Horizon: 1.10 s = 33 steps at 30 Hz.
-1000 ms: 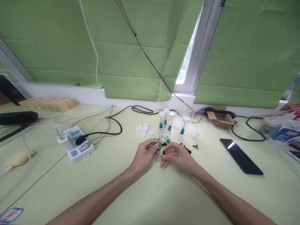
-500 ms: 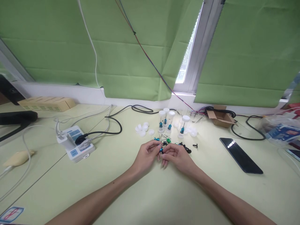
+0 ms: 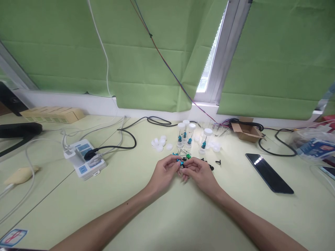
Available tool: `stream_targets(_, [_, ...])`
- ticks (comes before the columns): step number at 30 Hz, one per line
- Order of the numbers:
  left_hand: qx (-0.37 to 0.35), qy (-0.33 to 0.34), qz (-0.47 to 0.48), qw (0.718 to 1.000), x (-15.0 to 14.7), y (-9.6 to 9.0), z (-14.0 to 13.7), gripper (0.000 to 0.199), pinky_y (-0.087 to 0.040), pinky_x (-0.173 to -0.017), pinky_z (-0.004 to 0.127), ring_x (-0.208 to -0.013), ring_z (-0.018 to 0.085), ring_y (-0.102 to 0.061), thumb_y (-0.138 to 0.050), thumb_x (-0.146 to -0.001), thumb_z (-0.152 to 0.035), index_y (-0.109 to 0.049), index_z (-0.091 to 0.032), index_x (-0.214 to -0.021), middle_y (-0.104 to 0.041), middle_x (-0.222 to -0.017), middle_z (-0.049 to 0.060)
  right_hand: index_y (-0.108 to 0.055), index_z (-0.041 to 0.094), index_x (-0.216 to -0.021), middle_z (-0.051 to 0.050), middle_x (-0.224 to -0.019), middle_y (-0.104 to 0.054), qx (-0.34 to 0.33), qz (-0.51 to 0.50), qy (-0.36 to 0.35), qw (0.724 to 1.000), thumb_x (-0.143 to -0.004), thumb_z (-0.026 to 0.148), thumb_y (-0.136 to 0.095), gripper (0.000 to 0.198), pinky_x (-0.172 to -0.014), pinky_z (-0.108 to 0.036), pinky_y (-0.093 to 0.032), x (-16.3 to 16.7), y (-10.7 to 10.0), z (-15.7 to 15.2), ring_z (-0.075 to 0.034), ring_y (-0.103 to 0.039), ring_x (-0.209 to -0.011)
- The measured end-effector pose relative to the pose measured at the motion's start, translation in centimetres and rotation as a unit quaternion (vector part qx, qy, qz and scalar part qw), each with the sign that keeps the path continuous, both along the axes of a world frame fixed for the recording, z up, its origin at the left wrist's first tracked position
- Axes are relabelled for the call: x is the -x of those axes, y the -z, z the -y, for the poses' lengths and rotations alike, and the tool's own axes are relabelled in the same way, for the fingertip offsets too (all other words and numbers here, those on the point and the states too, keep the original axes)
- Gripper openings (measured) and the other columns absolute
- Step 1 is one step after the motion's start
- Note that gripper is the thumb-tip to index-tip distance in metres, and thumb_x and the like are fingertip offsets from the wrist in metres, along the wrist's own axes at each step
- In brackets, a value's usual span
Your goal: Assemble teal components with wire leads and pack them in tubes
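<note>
My left hand [image 3: 165, 171] is closed, pinching a small shiny blue part [image 3: 181, 162] between thumb and fingers. Against it sits a small black piece [image 3: 183, 166], pinched by my closed right hand [image 3: 201, 173]; whether the two are joined I cannot tell. Just beyond my fingertips lie loose blue parts [image 3: 175, 154], a green part [image 3: 188, 156] and thin metal pins [image 3: 184, 151]. More black parts [image 3: 210, 167] are partly hidden behind my right hand, and one black T-shaped piece [image 3: 218, 162] lies apart to its right.
Several clear tubes with white caps [image 3: 208, 131] stand behind the parts, blue-green pieces inside. White caps [image 3: 159, 143] lie to their left. A power strip [image 3: 86, 164] is at left, a phone [image 3: 269, 173] at right, and a small cardboard box [image 3: 247, 133] at back.
Both hands stay close together. The blue part has shifted slightly up and right and shows more between my fingertips, and my right fingers have curled a little closer.
</note>
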<state>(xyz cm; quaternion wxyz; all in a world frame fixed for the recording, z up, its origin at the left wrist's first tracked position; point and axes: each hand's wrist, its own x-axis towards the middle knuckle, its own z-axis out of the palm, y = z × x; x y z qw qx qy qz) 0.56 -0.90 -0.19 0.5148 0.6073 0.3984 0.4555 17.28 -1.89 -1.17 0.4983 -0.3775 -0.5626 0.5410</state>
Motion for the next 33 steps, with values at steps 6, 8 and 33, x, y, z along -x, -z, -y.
stream_targets(6, [-0.014,0.004,0.012,1.000,-0.1,-0.1,0.0,0.022,-0.052,-0.076,0.029,-0.075,0.016,-0.065,-0.060,-0.088,-0.033,-0.066,-0.018,-0.103,-0.069,-0.083,0.003,-0.062,0.019,-0.080,0.000,-0.063,-0.067,-0.023,0.026,0.026,0.999,-0.077,0.032,-0.074,0.018,-0.060,-0.031,-0.058,-0.2,-0.1,-0.1,-0.018,-0.066,-0.059])
stream_targets(8, [-0.015,0.003,0.017,1.000,-0.1,-0.2,0.1,0.021,-0.052,-0.076,0.029,-0.074,0.016,-0.065,-0.060,-0.088,-0.033,-0.066,-0.018,-0.102,-0.069,-0.081,0.003,-0.063,0.019,-0.080,0.000,-0.065,-0.068,-0.037,0.036,0.032,0.998,-0.079,0.030,-0.072,0.014,-0.060,-0.030,-0.058,-0.2,0.1,-0.1,-0.018,-0.066,-0.060])
stream_targets(33, [0.015,-0.030,0.031,0.999,-0.4,-0.8,0.3,0.017,-0.050,-0.072,0.027,-0.068,0.014,-0.060,-0.065,-0.085,-0.030,-0.071,-0.019,-0.095,-0.067,-0.081,0.002,-0.065,0.019,-0.093,-0.004,-0.085,-0.069,-0.168,0.138,0.099,0.971,-0.083,0.022,-0.065,0.011,-0.065,-0.030,-0.058,-0.1,0.7,-0.1,-0.017,-0.065,-0.068])
